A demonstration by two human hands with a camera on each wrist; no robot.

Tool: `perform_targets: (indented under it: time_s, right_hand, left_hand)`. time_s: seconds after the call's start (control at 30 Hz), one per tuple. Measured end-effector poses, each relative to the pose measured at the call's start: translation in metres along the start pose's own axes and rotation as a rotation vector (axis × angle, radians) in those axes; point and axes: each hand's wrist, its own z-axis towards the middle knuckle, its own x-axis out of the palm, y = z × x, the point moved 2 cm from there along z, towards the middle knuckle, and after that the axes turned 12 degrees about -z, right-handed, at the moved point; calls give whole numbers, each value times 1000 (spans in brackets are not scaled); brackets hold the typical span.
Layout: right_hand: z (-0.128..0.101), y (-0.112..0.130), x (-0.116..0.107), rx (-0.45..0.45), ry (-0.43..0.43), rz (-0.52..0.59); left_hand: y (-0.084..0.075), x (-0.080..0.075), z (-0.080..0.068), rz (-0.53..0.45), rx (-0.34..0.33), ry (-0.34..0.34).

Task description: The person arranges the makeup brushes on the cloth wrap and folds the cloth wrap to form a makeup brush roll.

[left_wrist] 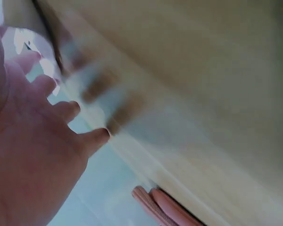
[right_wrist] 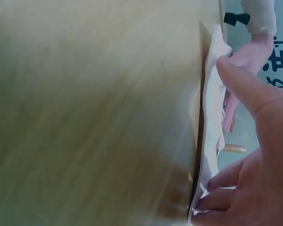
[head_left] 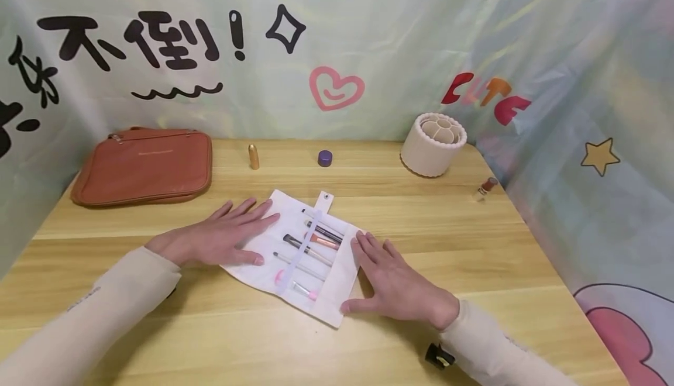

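From the head camera, the white brush roll (head_left: 295,254) lies unrolled mid-table — left hand (head_left: 221,240) flat on its left edge, right hand (head_left: 392,283) flat on its right edge, bare wood near and right. Left wrist view: blurred, fingers (left_wrist: 92,139) spread straight. Right wrist view: thumb (right_wrist: 240,82) and fingers press the roll's edge (right_wrist: 212,117) — open tabletop beyond.

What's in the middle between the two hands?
In the head view, the open white brush roll lies between the left hand and right hand, with makeup brushes tucked under its strap. Both hands rest flat on its ends.
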Motion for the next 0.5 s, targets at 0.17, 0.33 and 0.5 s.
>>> perform_targets:
  time_s: [0.17, 0.33, 0.5]
  right_hand:
    - [5, 1, 1, 10, -13, -53]
    - [17, -15, -7, 11, 64, -104]
    - [32, -42, -19, -14, 123, -65]
  left_hand:
    - [2, -1, 1, 15, -5, 22]
    - [-6, 1, -6, 18, -17, 33]
    - [-17, 10, -17, 11, -22, 32]
